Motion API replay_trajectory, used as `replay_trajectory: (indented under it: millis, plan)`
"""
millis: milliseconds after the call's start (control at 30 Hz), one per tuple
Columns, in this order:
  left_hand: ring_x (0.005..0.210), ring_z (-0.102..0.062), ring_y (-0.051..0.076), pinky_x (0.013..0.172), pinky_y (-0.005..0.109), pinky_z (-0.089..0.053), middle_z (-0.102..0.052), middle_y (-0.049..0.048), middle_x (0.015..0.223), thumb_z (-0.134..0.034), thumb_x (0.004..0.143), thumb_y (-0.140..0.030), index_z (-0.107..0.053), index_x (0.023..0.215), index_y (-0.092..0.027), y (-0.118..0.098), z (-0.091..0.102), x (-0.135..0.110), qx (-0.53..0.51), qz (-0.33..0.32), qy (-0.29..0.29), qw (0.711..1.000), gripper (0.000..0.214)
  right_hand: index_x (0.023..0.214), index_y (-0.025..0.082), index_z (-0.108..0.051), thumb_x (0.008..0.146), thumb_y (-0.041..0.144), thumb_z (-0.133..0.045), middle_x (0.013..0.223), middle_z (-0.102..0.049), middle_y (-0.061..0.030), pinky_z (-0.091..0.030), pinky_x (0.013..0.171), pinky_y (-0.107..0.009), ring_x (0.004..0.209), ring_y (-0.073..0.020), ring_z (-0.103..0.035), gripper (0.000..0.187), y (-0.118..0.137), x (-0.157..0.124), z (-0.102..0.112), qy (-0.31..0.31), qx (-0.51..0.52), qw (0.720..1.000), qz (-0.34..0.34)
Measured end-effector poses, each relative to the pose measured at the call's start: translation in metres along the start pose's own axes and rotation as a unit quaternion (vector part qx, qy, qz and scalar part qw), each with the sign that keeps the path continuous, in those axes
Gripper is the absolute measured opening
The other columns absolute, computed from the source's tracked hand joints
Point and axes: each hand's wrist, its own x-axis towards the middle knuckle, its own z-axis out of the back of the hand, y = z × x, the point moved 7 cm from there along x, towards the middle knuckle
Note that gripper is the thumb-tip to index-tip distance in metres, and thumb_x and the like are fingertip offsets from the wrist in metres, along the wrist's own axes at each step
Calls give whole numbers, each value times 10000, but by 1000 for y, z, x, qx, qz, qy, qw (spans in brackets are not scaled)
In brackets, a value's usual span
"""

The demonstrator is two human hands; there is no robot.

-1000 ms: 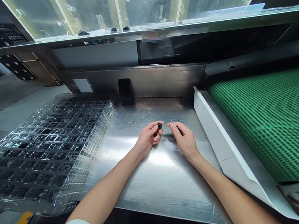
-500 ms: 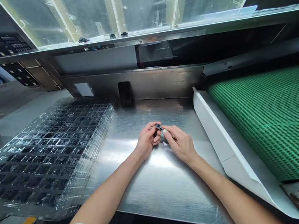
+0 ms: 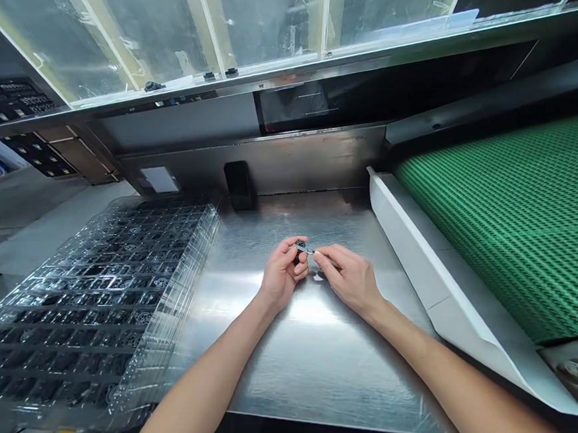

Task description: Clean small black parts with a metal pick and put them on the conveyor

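**Tool tip meets a pinched black part at frame centre**

Head view: Just above the middle of the frame, the left hand (image 3: 281, 276) is curled, with thumb and forefinger pinched on a small black part (image 3: 300, 245) held a little above the steel worktop (image 3: 308, 351). The part sits at the very top of that hand, at its fingertips, so it lies up and slightly right of the palm. It is too small to read in detail; it looks round and stubby, with no clear long axis, and its open face seems turned toward the right of the frame.

The right hand (image 3: 351, 281) comes in from the lower right, fingers pressed together around a thin, pale tool (image 3: 311, 251). The tool's long axis runs nearly level across the picture, tilted slightly up toward the left, and its tip points left at the part. Tip and part appear to touch, though the contact is too fine to be sure. The part lies left of the right hand's fingertips, with the tool between them; the left hand is the nearer one, since it holds the part.

To the left of the frame, well apart from both hands, lies a stack of clear plastic trays (image 3: 112, 296) with dark parts in their pockets. On the right a white guard (image 3: 416, 253) borders a green mesh belt (image 3: 519, 214).
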Motion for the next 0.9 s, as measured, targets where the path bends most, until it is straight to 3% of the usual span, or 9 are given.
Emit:
replay_trajectory:
  millis: [367,900]
  plan:
    - [522,-372,51,512,204,-253,-503,-26,706,-802,835,-292,-674,1117,-143,-4,-2,-1,-6,-6,-5,1000,343,988,229,-728,1116,404,-537,877,-694,-3,-385,670,-297,737,-158,-617,289,2,1,5,-28,-8,1000,7]
    - [537,-348,58,519,206,-264,-475,-25,716,-780,843,-308,-675,1114,-159,-3,-3,-2,17,4,-10,1000,326,1002,228,-745,1121,465,-491,912,-714,-43,-423,708,-316,776,-190,-642,367,1,3,5,-3,-13,1000,-9]
